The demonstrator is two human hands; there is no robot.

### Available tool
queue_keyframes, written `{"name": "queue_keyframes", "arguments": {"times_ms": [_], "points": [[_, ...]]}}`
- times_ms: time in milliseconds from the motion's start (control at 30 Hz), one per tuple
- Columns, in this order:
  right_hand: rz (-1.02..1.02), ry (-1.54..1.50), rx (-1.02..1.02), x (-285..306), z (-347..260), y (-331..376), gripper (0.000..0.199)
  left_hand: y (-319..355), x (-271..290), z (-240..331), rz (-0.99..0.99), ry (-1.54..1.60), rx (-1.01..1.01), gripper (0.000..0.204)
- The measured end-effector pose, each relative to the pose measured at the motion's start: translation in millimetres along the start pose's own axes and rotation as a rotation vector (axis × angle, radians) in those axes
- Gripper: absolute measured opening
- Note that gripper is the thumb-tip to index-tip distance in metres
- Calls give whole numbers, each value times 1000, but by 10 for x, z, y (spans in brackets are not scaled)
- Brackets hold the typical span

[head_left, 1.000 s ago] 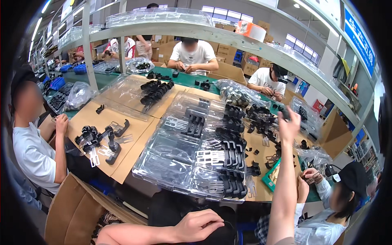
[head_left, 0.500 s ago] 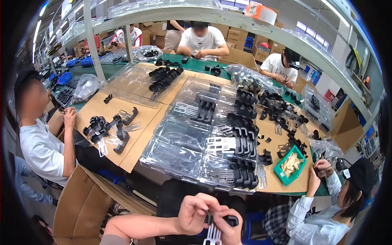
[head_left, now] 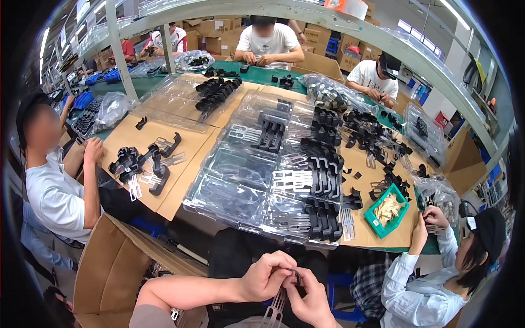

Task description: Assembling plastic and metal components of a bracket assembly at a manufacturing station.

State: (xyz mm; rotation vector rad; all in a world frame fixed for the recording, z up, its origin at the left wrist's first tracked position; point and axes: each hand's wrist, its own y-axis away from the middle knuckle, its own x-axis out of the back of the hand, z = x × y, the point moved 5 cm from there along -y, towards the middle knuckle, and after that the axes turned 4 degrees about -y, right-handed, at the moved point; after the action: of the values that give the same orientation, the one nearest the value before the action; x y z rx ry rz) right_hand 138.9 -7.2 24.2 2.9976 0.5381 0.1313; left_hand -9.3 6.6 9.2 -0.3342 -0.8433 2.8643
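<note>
Close to my lap, both hands are closed around one slotted silver metal piece (head_left: 275,309) with a black plastic part at its upper end. My left hand (head_left: 263,277) pinches at that upper end, its fingertips meeting those of the other hand. My right hand (head_left: 310,299) grips the black part from the right side; the fingers hide most of it. The metal prongs point down toward the lower edge. Beyond my hands, a clear plastic tray (head_left: 229,188) holds rows of similar black-and-silver pieces (head_left: 324,218).
A green bin (head_left: 377,225) of cream-coloured bits stands right of the tray. Loose black parts (head_left: 131,163) lie on the cardboard at left. An open cardboard box (head_left: 109,268) is beside my left arm. Co-workers sit around the table; a metal rail (head_left: 273,12) crosses above.
My hands have drawn closer together and turned the piece, so its prongs now slant down-left and its black part shows less. The view has shifted slightly.
</note>
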Motion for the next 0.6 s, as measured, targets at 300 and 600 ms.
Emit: {"name": "queue_keyframes", "arguments": {"times_ms": [300,600], "points": [[183,93,151,462,-317,-66,44,-634,-79,527,22,-419,-292,23],[260,-41,136,637,-433,-46,44,-608,-246,584,4,-423,-97,23]]}}
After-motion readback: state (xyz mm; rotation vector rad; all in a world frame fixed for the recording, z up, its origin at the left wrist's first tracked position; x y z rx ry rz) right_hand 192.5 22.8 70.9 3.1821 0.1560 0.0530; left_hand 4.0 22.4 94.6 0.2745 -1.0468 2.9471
